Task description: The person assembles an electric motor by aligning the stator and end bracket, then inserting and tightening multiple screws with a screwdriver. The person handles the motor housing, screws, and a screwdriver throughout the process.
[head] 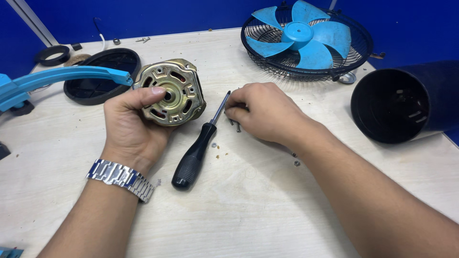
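- Now I count one brass-coloured motor (170, 92), one black-handled screwdriver (198, 145), one blue fan blade in its wire guard (306, 40), and two loose screws (235, 125) at my right fingers.
- My left hand (131, 126) wraps the motor mid-worktop, face toward me, thumb across it.
- My right hand (265, 112) pinches down at the screws, fingers nearly closed.
- Screwdriver lies between both hands, long axis slanting, tip toward the far edge, handle toward me.
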